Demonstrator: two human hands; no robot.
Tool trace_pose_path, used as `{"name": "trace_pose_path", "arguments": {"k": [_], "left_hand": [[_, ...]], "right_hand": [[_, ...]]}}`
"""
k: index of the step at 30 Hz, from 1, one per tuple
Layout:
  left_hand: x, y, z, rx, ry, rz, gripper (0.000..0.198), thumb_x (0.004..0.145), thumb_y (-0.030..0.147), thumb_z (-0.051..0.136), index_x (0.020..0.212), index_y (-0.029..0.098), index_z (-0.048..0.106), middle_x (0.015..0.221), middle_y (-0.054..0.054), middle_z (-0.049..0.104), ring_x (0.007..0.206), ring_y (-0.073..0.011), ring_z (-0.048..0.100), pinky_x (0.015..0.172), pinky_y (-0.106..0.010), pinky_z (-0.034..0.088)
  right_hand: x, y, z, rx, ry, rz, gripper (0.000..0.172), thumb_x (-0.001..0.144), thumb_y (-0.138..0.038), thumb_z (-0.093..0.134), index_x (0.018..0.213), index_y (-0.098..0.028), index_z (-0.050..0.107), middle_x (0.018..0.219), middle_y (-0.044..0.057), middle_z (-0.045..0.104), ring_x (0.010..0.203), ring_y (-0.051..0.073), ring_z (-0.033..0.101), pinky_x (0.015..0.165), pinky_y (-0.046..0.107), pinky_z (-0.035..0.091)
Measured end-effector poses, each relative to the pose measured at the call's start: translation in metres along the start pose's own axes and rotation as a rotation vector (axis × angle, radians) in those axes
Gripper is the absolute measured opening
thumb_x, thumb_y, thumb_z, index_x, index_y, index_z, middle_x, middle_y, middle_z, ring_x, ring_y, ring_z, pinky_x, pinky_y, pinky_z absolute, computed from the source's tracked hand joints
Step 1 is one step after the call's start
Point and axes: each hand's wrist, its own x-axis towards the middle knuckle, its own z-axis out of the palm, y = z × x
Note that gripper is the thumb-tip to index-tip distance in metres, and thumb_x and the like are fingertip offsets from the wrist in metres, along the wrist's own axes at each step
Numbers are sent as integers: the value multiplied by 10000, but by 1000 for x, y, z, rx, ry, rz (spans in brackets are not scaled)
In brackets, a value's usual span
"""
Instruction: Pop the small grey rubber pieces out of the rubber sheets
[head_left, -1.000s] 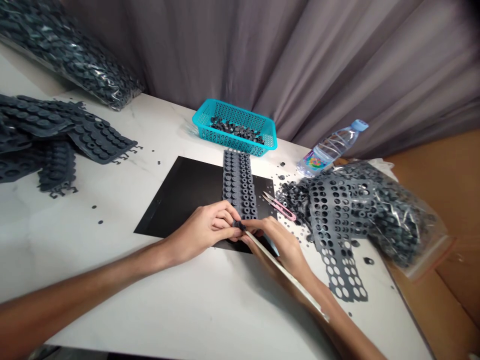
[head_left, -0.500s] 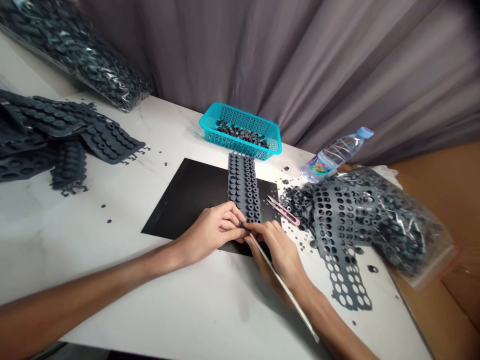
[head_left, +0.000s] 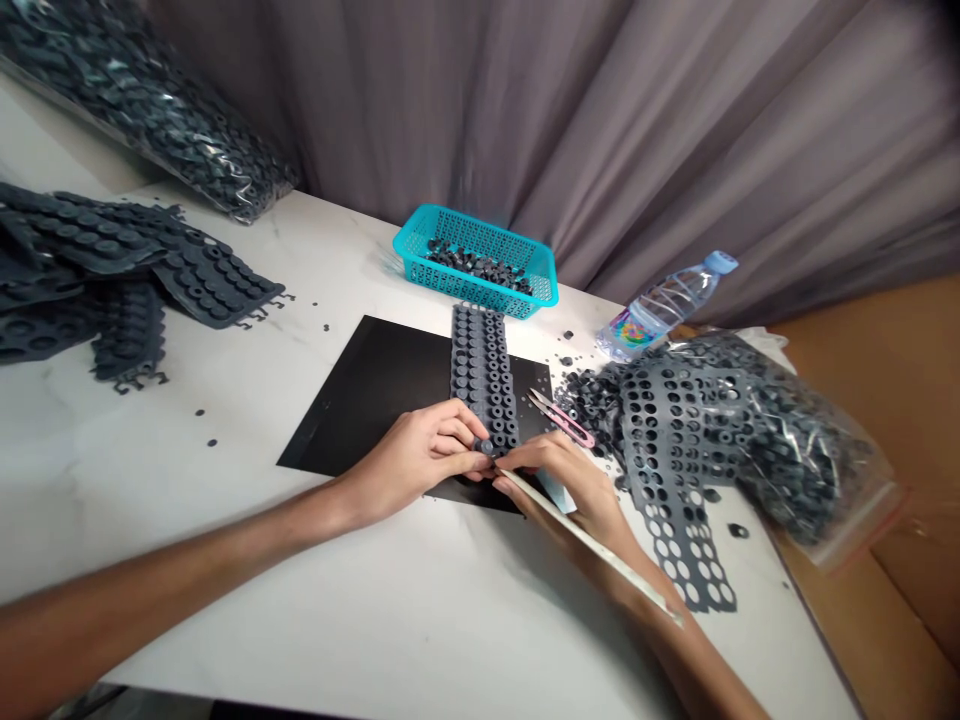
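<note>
A dark grey rubber sheet point(head_left: 484, 370) with rows of small round, ringed pieces lies over a black mat point(head_left: 367, 390). My left hand point(head_left: 420, 450) pinches the sheet's near left corner between thumb and fingers. My right hand point(head_left: 566, 490) is closed on a long, thin, pale stick-like tool point(head_left: 600, 550), its tip at the sheet's near edge by my left fingertips. What the tip touches is too small to make out. Just right of the sheet lie pink-handled thread snips point(head_left: 561, 418), their blades pointing up and left.
A turquoise basket point(head_left: 551, 290) with small dark pieces stands behind the mat. To the right are a water bottle point(head_left: 660, 310), a punched-out rubber web point(head_left: 679, 480) and a plastic bag of scraps point(head_left: 810, 460). More rubber sheets point(head_left: 217, 285) and a full bag point(head_left: 187, 130) lie left.
The tool's outer end has swung right and up, with my right hand turned slightly. A round piece now shows at my left fingertips. The whole view has shifted a little.
</note>
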Motion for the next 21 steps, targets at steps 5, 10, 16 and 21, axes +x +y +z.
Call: {"name": "trace_pose_path", "arguments": {"k": [5,10,16,21], "left_hand": [[0,0,0,7,4,-2,260,880,279,765,1056,158,616,949,-51,748,895,-221,776,808,-304,579],[0,1,0,-1,9,7,262,870,280,777,1042,157,623,921,-42,748,877,-218,775,802,-305,589],[1,0,0,16,5,11,250,886,290,761,1045,156,621,935,-50,752,888,-222,776,794,-303,583],[0,1,0,31,9,14,235,877,262,764,1033,155,624,891,-30,742,855,-196,771,772,-277,572]], "right_hand": [[-1,0,-1,15,-8,2,121,978,-175,695,1084,-232,699,990,42,728,891,186,641,809,327,523],[-1,2,-1,-1,8,41,110,977,-190,695,1078,-235,702,1010,43,717,933,192,647,846,328,522],[2,1,-2,-7,13,9,104,976,-202,697,1073,-240,703,1020,45,714,977,200,656,882,330,533],[2,1,1,-4,-2,4,98,989,-215,682,1084,-233,696,1016,54,714,952,201,656,863,330,541]]}}
